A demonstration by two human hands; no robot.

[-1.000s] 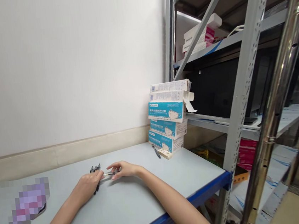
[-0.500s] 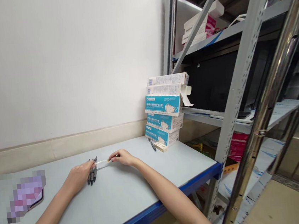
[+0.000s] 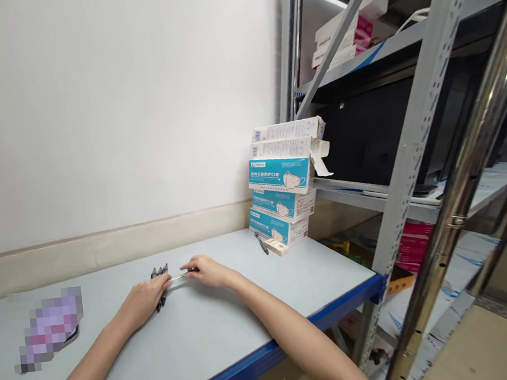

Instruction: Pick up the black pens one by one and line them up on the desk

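Note:
A thin, pale stick that looks like a pen refill (image 3: 179, 277) spans the gap between my two hands, just above the table. My left hand (image 3: 143, 299) pinches its left end. Below and around those fingers lie several black pens (image 3: 162, 302) side by side, partly covered by the hand. My right hand (image 3: 210, 271) is closed on the refill's other end, near a yellowish bit, with its index finger reaching out to the left. Something small and dark shows at the right fingertips, too small to make out.
On the pale table (image 3: 231, 325), stacked mask boxes (image 3: 279, 175) stand at the back right. Before them lie a dark pen (image 3: 261, 243) and a small cream box (image 3: 276, 247). A phone (image 3: 72, 336), partly pixelated, lies at left. A metal shelf rack (image 3: 406, 156) borders the right side.
My hands have come closer together, so less of the refill shows between them. My left hand now covers more of the pens. The view has shifted slightly.

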